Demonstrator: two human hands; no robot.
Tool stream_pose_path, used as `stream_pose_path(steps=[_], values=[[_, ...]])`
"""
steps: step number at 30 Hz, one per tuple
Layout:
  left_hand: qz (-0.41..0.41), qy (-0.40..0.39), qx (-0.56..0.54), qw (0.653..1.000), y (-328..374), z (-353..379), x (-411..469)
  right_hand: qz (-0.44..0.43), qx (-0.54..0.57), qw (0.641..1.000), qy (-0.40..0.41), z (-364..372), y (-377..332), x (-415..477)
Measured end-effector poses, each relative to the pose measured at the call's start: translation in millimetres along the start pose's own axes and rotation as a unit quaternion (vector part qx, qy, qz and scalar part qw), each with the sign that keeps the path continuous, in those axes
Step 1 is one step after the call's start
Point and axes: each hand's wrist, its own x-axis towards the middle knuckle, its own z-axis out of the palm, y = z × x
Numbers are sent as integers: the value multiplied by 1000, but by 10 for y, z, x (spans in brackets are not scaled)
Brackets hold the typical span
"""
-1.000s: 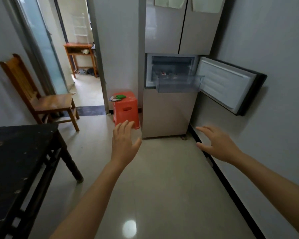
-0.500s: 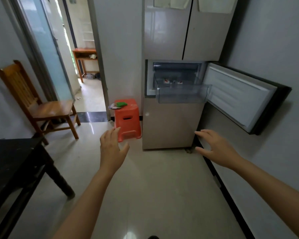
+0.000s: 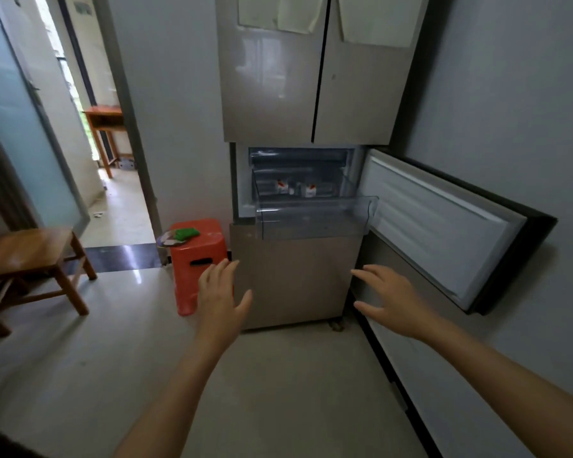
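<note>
Seen from my head, both my hands are stretched out in front of me and hold nothing. My left hand [image 3: 220, 297] is spread wide, with the fingers straight and pointing up and the thumb out to the side. It hangs in the air in front of the lower left edge of the tall glossy beige refrigerator [image 3: 295, 279]. My right hand [image 3: 389, 299] is also wide, its fingers straight and slightly apart. It reaches toward the refrigerator's lower right corner, and I cannot tell if it touches anything.

The refrigerator's middle compartment is open. Its white-lined compartment door [image 3: 444, 226] is swung out to the right along the grey wall [image 3: 510, 94], above my right hand. A clear plastic drawer [image 3: 315, 214] is pulled out of that compartment and juts over the lower panel, higher than both hands and between them. Small white-and-red cartons [image 3: 282, 186] stand at the back of the compartment.

Just beside the refrigerator on the left stands an orange plastic stool [image 3: 201, 259] with a green flat thing [image 3: 186, 232] on top. My left fingertips overlap the stool in the picture. A brown wooden chair [image 3: 30, 256] stands well apart at the far left.
</note>
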Motion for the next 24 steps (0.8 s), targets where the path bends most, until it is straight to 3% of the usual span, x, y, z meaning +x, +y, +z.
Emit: stream_pose_path(steps=[4, 14, 24], values=[[-10, -28, 8, 1000, 209, 458, 222, 11, 16, 1000, -13, 42, 509, 198], [-28, -14, 49, 998, 790, 1522, 889, 10, 109, 994, -21, -13, 1848, 1118], [-102, -29, 113, 988, 382, 1922, 1222, -27, 129, 989, -63, 317, 2269, 1965]])
